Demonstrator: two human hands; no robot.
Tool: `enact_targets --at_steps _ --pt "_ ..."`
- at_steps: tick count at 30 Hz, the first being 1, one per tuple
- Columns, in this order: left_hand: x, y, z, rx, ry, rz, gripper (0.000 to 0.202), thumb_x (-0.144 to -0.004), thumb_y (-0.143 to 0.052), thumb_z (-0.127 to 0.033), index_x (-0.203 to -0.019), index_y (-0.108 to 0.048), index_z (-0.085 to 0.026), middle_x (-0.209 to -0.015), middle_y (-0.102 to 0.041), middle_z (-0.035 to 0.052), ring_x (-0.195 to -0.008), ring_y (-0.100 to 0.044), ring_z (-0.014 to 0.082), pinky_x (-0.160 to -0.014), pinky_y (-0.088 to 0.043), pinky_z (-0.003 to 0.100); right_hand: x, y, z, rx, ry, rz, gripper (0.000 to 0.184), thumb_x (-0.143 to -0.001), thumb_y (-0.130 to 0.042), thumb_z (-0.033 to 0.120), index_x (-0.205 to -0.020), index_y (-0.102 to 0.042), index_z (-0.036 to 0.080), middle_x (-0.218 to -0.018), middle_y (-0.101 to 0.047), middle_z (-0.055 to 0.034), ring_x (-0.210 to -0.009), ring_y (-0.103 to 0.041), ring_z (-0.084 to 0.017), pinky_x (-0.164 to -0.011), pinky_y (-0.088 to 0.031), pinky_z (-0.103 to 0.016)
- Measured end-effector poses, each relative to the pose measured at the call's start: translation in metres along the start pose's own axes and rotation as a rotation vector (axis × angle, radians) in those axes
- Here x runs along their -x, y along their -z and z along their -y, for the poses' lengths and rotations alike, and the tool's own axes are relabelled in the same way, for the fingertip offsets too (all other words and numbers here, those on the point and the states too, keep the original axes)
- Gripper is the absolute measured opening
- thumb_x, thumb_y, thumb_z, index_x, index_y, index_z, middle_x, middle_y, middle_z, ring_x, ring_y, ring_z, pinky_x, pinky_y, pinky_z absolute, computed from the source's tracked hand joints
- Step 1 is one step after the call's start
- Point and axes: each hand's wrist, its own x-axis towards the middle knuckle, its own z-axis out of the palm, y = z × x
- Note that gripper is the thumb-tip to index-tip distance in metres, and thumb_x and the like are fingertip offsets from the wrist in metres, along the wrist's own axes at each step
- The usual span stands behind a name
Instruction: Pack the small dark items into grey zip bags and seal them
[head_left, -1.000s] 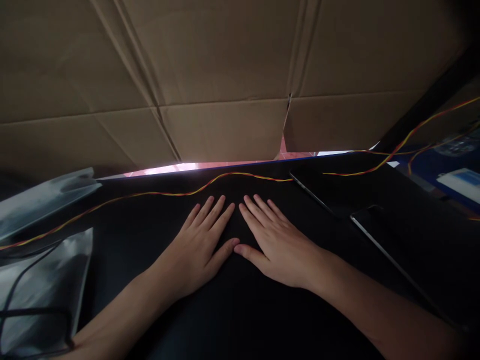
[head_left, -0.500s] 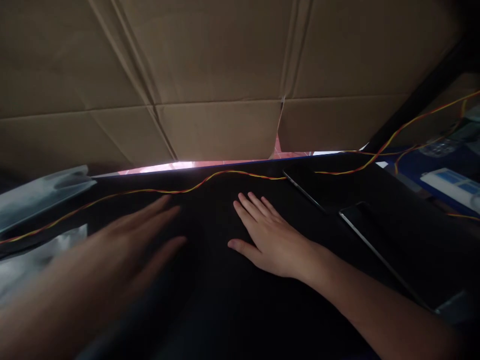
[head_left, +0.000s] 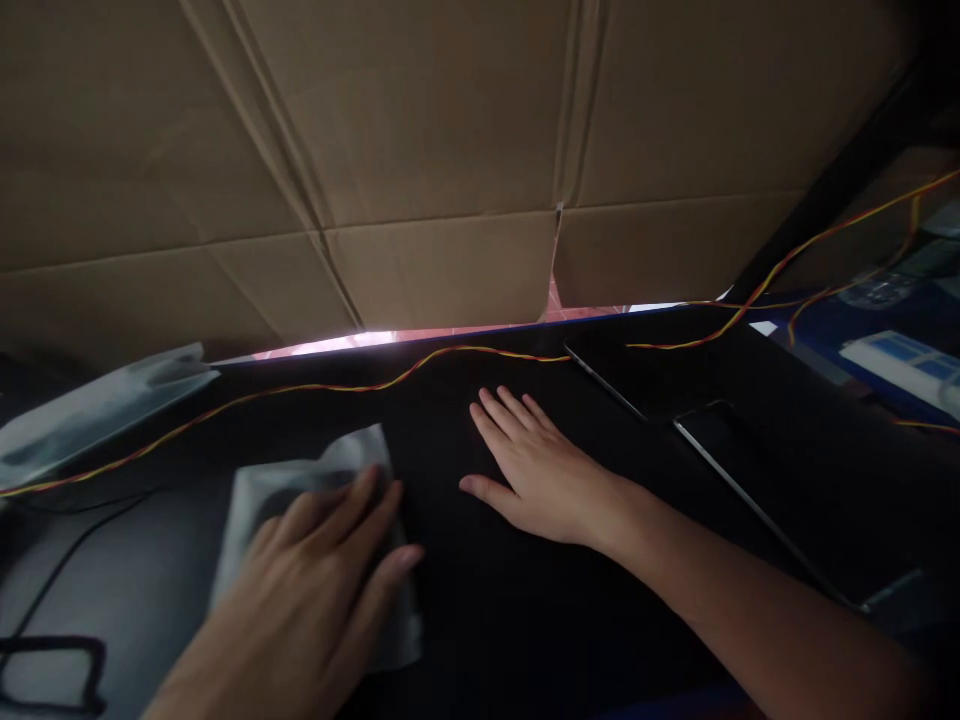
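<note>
Pale translucent pouch (head_left: 289, 482), creased; left hand (head_left: 315, 565) half-curled over it, grip unclear; right hand (head_left: 541, 475) flat, open, empty.

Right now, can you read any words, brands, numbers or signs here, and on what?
None can be read.
White-and-blue item at the right edge: any print is too blurred to read.
Pale bag under the left hand, cardboard behind: no lettering visible.

left grip (head_left: 315, 565) half-curled, right grip (head_left: 540, 470) flat
</note>
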Motion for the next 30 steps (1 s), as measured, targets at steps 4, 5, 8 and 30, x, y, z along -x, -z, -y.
enact_targets --at_steps 4,5,8,30 --pt "-0.074 0.008 -0.018 0.031 -0.182 0.088 0.052 -0.111 -0.044 -0.049 -0.149 -0.068 -0.024 -0.149 -0.070 0.0128 -0.121 -0.068 0.0377 -0.101 -0.058 0.060 0.004 0.012 -0.004 -0.055 0.078 0.002 0.082 -0.104 -0.063 0.054 -0.170 -0.035 0.014 -0.180 -0.024 -0.0187 -0.168 -0.017 -0.039 -0.135 -0.020 -0.063" --pt "-0.088 0.007 -0.014 0.050 -0.211 0.102 0.050 -0.111 -0.042 -0.047 -0.144 -0.072 -0.024 -0.148 -0.070 0.0129 -0.120 -0.068 0.0368 -0.103 -0.057 0.060 0.005 0.015 -0.004 -0.083 0.130 -0.027 0.079 -0.102 -0.068 0.045 -0.168 -0.037 0.016 -0.179 -0.029 -0.0176 -0.167 -0.022 -0.037 -0.135 -0.024 -0.061" --pt "-0.111 0.000 0.003 0.145 -0.237 0.086 0.048 -0.112 -0.040 -0.043 -0.136 -0.076 -0.022 -0.148 -0.070 0.0117 -0.121 -0.067 0.0350 -0.108 -0.053 0.058 0.005 0.020 0.001 -0.134 0.345 -0.144 0.065 -0.092 -0.077 0.025 -0.152 -0.051 0.017 -0.163 -0.051 -0.0159 -0.153 -0.045 -0.029 -0.126 -0.041 -0.048" --pt "-0.083 0.027 -0.005 0.376 -0.736 -0.215 0.024 -0.084 -0.051 0.004 -0.085 -0.057 -0.019 -0.075 -0.064 0.0039 -0.068 -0.053 0.0192 -0.063 -0.040 0.037 0.001 0.014 0.025 -0.154 0.674 -0.644 0.027 -0.110 -0.061 0.020 -0.086 -0.074 0.020 -0.086 -0.077 0.0023 -0.077 -0.064 -0.011 -0.073 -0.053 -0.026"
